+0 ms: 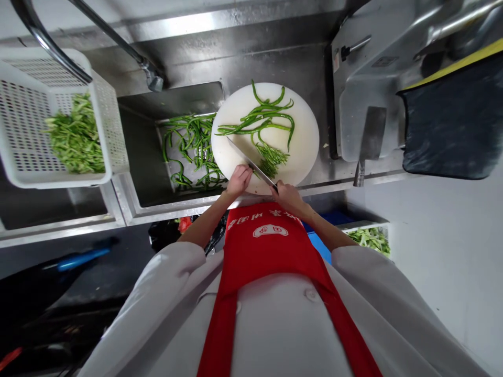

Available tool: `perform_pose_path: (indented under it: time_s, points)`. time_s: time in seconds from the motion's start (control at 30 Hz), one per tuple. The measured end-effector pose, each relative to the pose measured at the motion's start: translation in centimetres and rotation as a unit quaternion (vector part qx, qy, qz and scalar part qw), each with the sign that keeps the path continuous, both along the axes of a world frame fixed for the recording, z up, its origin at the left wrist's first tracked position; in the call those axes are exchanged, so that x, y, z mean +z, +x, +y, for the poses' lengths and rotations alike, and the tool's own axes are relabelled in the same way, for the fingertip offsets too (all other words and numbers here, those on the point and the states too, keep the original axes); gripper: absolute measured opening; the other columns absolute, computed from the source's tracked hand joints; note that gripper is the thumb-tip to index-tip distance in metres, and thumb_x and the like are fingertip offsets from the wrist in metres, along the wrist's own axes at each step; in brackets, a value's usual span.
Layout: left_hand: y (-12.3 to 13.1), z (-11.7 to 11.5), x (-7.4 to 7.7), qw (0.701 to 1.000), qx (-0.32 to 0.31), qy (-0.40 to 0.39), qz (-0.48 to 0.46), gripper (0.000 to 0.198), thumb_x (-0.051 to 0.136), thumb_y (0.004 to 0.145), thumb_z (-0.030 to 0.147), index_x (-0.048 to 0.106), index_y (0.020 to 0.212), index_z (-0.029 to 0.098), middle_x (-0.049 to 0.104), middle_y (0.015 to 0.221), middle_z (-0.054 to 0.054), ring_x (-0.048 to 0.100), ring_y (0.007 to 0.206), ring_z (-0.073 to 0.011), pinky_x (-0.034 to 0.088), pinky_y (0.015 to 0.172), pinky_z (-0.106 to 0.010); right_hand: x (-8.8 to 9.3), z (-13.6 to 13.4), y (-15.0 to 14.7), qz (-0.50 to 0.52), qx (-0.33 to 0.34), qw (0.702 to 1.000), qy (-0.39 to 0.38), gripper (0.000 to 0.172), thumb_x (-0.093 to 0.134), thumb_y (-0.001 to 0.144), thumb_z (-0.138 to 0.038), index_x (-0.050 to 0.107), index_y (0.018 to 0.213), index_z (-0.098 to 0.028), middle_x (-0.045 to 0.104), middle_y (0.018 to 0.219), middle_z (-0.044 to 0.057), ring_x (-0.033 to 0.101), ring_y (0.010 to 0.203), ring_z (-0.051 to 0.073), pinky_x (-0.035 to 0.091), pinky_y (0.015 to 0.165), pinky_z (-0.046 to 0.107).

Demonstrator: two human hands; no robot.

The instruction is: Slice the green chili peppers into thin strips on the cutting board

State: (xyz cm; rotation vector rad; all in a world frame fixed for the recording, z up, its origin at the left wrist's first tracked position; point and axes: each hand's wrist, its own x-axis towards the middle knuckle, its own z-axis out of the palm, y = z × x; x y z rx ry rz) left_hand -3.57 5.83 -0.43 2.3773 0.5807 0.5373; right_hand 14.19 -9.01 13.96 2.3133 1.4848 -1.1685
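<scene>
Steel sink counter (275,64), pale wall (133,7), reflected light (192,22)

Whole pods (261,114) are laid on the far part of the cutting board (307,137); nearer, cut pieces (272,160) are heaped — a knife (248,159) is held along their left. Loose pods (196,133) are spread in the sink (144,152) at left; a basket (112,123) is placed farther left, a cleaver (373,133) to the right.

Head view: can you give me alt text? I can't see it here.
A person's right hand grips a knife over a round white board, left hand beside the blade. The board bears long green vegetables and a cut pile; more long ones lie in the sink at left.
</scene>
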Motion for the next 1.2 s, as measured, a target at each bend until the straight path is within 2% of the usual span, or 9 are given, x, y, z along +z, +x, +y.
perform_pose_path:
  time_s: [0.17,0.37,0.5,0.63,0.8,1.03,1.2]
  points:
    - [0.4,-0.1,-0.2,1.0,-0.001,-0.005,0.007,0.031,0.04,0.103,0.031,0.067,0.11,0.018,0.063,0.107,-0.014,0.055,0.106,-0.0248,0.05,0.095,-0.046,1.2,-1.1,0.4,-0.001,0.014,1.0,0.004,0.046,0.027,0.107,-0.048,0.053,0.119,-0.012,0.071,0.103,0.019,0.069,0.098,0.03,0.047,0.083,0.033]
    - [0.1,0.2,0.1,1.0,-0.01,-0.017,0.006,0.031,0.039,0.103,0.029,0.066,0.111,0.018,0.062,0.111,-0.014,0.053,0.109,-0.025,0.049,0.097,-0.047,-0.6,-0.2,-0.3,0.012,-0.002,1.0,0.012,0.045,0.028,0.107,-0.046,0.055,0.118,-0.012,0.071,0.104,0.019,0.069,0.098,0.028,0.046,0.081,0.031]
    - [0.1,0.5,0.4,1.0,-0.008,-0.004,0.008,0.03,0.04,0.103,0.032,0.066,0.112,0.018,0.06,0.114,-0.014,0.052,0.113,-0.0251,0.049,0.098,-0.046,-1.0,-0.4,0.9,0.007,-0.012,1.0,0.014,0.045,0.031,0.107,-0.049,0.057,0.116,-0.013,0.072,0.105,0.018,0.068,0.1,0.028,0.045,0.082,0.03]
    - [0.5,0.5,0.3,1.0,-0.011,-0.008,0.022,0.032,0.039,0.103,0.033,0.066,0.11,0.017,0.06,0.111,-0.014,0.054,0.109,-0.0243,0.05,0.098,-0.046,-0.3,-1.6,2.0,-0.015,-0.011,1.0,0.008,0.044,0.03,0.107,-0.047,0.057,0.115,-0.013,0.072,0.101,0.017,0.069,0.098,0.028,0.045,0.08,0.029]
    - [0.7,0.4,0.2,1.0,-0.004,-0.017,0.017,0.031,0.039,0.103,0.031,0.066,0.11,0.018,0.061,0.111,-0.013,0.054,0.111,-0.0244,0.049,0.099,-0.046,0.8,-2.5,2.0,-0.019,0.014,1.0,-0.003,0.045,0.029,0.107,-0.048,0.055,0.117,-0.012,0.072,0.101,0.018,0.069,0.097,0.028,0.045,0.082,0.031]
    - [0.6,0.4,-0.1,0.999,-0.02,-0.023,0.018,0.032,0.037,0.103,0.029,0.066,0.114,0.018,0.062,0.112,-0.015,0.054,0.111,-0.0251,0.048,0.099,-0.046,0.0,-1.0,1.2,-0.007,0.022,1.0,0.003,0.043,0.031,0.107,-0.044,0.057,0.115,-0.011,0.072,0.102,0.018,0.069,0.096,0.028,0.045,0.079,0.03]
    - [0.5,0.4,-0.3,1.0,-0.022,-0.016,0.012,0.033,0.037,0.103,0.028,0.065,0.115,0.017,0.062,0.109,-0.015,0.054,0.111,-0.0261,0.049,0.098,-0.047,0.2,-0.8,1.6,0.011,0.023,1.0,0.007,0.046,0.031,0.107,-0.047,0.059,0.116,-0.011,0.071,0.103,0.019,0.068,0.099,0.027,0.045,0.083,0.03]
